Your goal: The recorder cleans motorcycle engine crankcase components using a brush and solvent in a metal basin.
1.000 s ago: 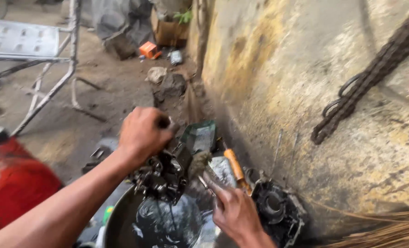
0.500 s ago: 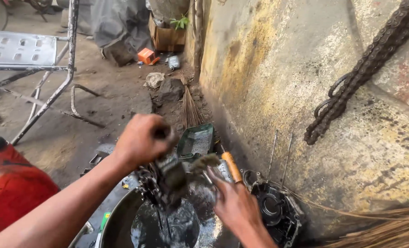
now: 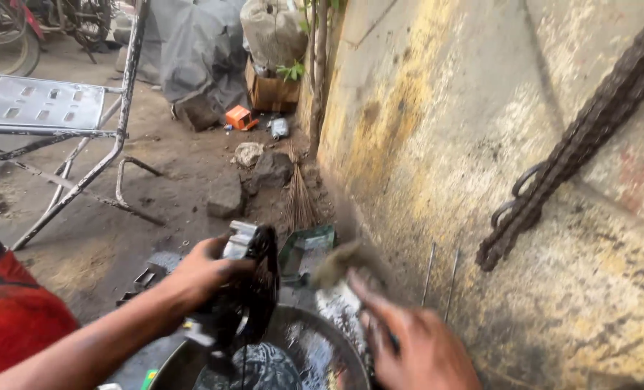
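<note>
Two bare hands work low in the frame over a round metal basin (image 3: 336, 339) of dark liquid. The left hand (image 3: 202, 271) is clenched around a black, greasy engine part (image 3: 246, 300), gripping it near its pale metal top end; the part's long axis runs from that end steeply down toward the basin, and dark liquid drips from its lower end into the pool. The right hand (image 3: 416, 347) is blurred; its fingers seem curled around the handle of a grimy brush (image 3: 340, 260), though the grip itself is too smeared to be sure of. The brush head lies just to the right of the part, level with its upper half, pointing up and leftward toward it, close but apart. So the part lies left of the right hand, with the brush between them.

Behind the basin a green tray (image 3: 307, 245) sits on the dirt ground (image 3: 163, 180), with a bundle of broom twigs (image 3: 298, 198) and stones (image 3: 260, 170) beyond. A stained yellow wall (image 3: 437, 144) rises on the right, with a heavy chain (image 3: 575, 155) hanging on it. A red container (image 3: 15, 310) sits at the left edge, and a metal frame (image 3: 62, 123) stands farther back.
</note>
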